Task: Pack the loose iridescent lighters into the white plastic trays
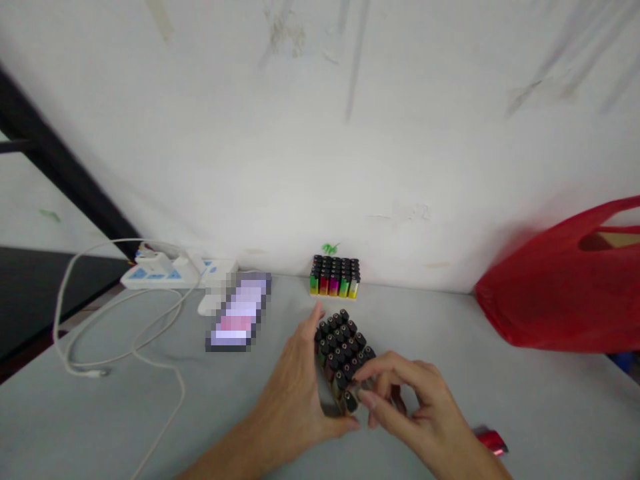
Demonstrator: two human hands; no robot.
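Note:
A block of several black-topped lighters (342, 348) stands on the grey table between my hands. My left hand (300, 393) is spread along its left side, thumb stretched past the near corner lighter. At the near right edge my right hand (415, 407) has its thumb and index finger close together beside the lighters; whether something is between the fingertips is too small to tell. Farther back, against the wall, a second group of lighters (334, 277) with green, red, purple and yellow bodies stands in neat rows on a pale base.
A phone (240, 313) lies at the left, near a white power strip (165, 272) with looping white cables (175, 373). A red bag (565, 293) stands at the right. A shiny red object (493, 441) lies beside my right wrist.

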